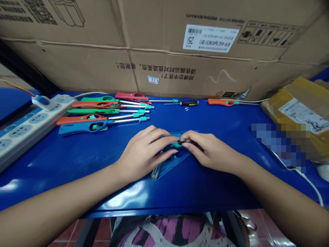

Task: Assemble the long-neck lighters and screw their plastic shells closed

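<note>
Flat on the blue table, in the middle of the head view, lies a blue lighter casing (pixel 168 167), open to its inside. A clear, shiny fuel tank (pixel 155 171) sits at its near left end, and a green trigger (pixel 176 145) shows between my hands. My left hand (pixel 145 151) arches over the casing from the left; its thumb and fingers close in at the trigger and steady the casing. From the right, my right hand (pixel 209 151) pinches a small dark part (pixel 180 142) above the trigger. The fingers hide much of this part.
Several assembled long-neck lighters (pixel 84 128) lie at back left, beside a white power strip (pixel 19 132). A screwdriver (pixel 189 103), small screws (pixel 186 109) and an orange lighter (pixel 222 102) lie along the back, before a large cardboard box (pixel 159 41). A taped parcel (pixel 295 113) and a phone (pixel 280 147) are right.
</note>
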Available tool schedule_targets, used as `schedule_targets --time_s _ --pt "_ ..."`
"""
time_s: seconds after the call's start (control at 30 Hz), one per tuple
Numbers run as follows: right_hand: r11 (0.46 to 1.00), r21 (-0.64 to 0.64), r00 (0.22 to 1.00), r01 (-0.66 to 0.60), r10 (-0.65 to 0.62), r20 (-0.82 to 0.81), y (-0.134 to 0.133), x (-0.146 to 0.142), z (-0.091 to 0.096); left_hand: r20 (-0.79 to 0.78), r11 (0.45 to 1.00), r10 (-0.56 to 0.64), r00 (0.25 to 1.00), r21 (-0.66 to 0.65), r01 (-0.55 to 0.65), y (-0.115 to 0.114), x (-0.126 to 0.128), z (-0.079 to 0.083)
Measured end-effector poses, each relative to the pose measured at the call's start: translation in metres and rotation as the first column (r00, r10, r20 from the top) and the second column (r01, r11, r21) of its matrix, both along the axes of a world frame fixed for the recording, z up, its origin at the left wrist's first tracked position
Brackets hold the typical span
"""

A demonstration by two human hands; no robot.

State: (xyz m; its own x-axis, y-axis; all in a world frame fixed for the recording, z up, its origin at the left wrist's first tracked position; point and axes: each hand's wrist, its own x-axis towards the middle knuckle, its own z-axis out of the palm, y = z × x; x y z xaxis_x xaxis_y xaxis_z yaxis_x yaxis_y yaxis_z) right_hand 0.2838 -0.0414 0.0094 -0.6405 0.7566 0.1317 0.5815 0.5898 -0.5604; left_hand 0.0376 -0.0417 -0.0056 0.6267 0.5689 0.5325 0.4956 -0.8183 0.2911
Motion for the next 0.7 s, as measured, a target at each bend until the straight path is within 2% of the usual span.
schedule_targets --time_s 0.23,0.33,0.47,0.7 --pt "0.986 -0.167 0.993 -0.015 -0.005 -0.117 -0.011 -0.008 0.004 0.011 0.985 -0.037 0.999 0.168 0.035 -0.001 -0.003 0.003" --pt "0.983 -0.181 0.988 -0.008 -0.020 -0.154 -0.012 -0.009 0.002 0.072 0.975 -0.046 0.996 0.219 0.030 0.001 -0.004 0.004" --pt "0.990 -0.139 0.986 0.015 -0.038 -0.161 -0.010 -0.008 0.000 0.124 0.984 -0.056 0.991 0.172 0.034 0.004 -0.004 0.003" --pt "0.996 -0.056 0.994 -0.073 0.067 -0.088 -0.008 -0.007 0.001 0.116 0.994 -0.049 0.992 0.102 0.037 0.005 -0.003 0.003"
